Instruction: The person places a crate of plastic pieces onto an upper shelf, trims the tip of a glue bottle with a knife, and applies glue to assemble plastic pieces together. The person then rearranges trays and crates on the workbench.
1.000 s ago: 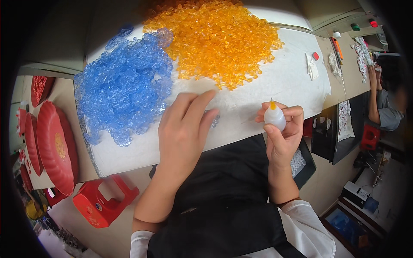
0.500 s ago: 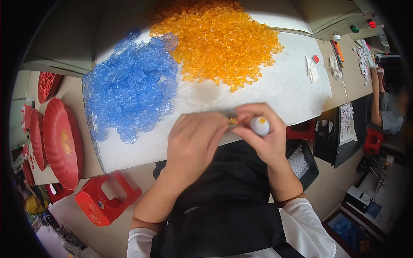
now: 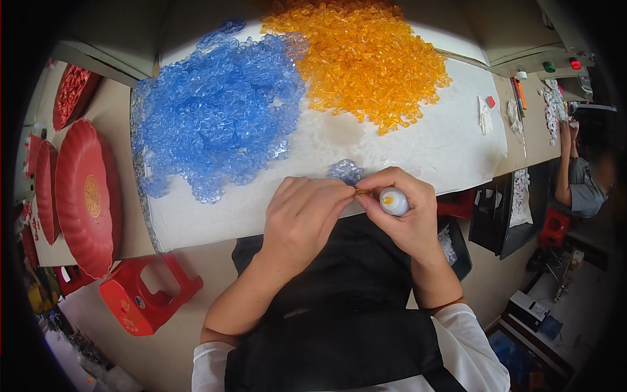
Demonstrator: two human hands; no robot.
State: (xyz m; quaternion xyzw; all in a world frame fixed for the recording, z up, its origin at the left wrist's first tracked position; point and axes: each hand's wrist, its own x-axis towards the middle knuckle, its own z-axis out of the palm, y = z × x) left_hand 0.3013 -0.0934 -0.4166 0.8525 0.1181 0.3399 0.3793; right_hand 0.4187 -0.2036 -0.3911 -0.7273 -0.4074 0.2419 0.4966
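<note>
The right hand grips a small white glue bottle, its orange tip touching the left hand's pinched fingertips.

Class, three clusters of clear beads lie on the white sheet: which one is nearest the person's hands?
The small blue cluster, just above the fingertips of the left hand and right hand. The big blue pile and orange pile lie farther back.

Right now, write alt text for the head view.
Two hands meet at a white table's near edge: the right hand holds a small white bottle with an orange tip against the left hand. Behind lie blue beads and orange beads.
</note>
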